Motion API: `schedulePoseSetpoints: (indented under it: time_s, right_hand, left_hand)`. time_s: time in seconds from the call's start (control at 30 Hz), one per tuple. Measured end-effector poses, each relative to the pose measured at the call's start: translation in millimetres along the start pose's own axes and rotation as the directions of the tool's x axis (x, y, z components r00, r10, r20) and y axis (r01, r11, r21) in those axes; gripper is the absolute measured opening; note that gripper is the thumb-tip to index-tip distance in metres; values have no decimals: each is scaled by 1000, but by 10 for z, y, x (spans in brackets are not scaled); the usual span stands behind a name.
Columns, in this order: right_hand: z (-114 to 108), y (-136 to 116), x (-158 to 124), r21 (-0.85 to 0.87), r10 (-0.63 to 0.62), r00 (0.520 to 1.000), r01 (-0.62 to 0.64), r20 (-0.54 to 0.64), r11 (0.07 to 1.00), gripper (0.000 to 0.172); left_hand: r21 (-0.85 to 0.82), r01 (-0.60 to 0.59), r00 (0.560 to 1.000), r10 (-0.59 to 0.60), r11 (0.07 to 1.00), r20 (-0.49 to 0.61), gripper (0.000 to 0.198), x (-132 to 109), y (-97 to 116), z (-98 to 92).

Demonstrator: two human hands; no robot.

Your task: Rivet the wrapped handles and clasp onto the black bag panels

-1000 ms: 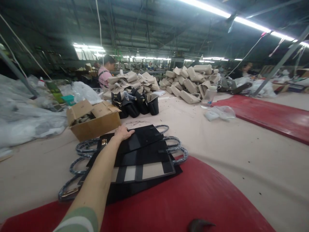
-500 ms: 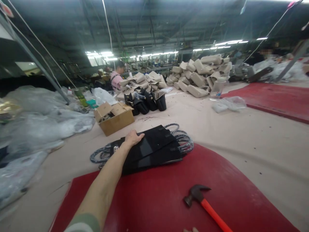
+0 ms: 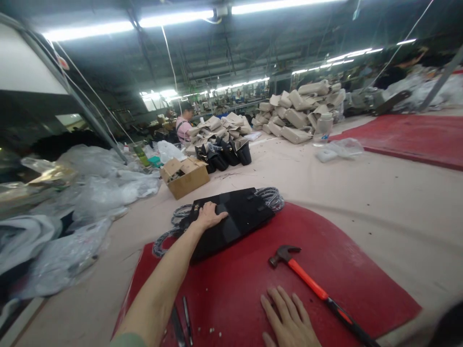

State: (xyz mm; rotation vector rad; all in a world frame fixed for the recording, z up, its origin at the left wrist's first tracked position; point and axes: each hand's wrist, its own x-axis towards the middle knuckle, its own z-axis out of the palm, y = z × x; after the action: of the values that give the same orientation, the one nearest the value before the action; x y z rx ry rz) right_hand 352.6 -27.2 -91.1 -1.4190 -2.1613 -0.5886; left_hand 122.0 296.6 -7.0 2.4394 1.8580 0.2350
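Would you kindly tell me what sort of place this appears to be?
Probably a bag-making workshop: heaped beige bag pieces, a stack of black panels with handles, and a claw hammer on a red board.

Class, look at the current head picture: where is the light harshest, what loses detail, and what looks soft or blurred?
In the head view, the overhead tubes glare white; in the head view, the black stack swallows much of its detail; in the head view, the dark shape at lower right is too blurred to identify, while the hammer reads fairly clearly.
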Motion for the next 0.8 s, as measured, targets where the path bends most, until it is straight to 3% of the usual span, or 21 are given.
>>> schedulePoseSetpoints:
  time_s: [0.13,0.33,0.47,0.67,0.8]
  right_hand:
    - [-138,-87,31,46,64,996,-67,67,997,58]
    - [-178,-125,45,118,123,980,-142,157,983,50]
    - [-158,-137,58,148,125,979,-149,164,978,46]
    - [-206,-147,94,193,154,965,-196,211,961,43]
    - [-279,-163,110,227,176,947,-239,268,944,43]
  left_hand:
    - [-9,16,1000,-16,1000,-17,64,-220,-7,-138]
    - [-40,150,985,-153,988,-75,46,-513,121,-379]
    - [-41,160,979,-164,986,-124,34,-568,285,-741]
    - [14,125,965,-119,992,-233,38,-666,792,-1390]
    - [-65,275,907,-281,959,-313,43,-741,877,-1747]
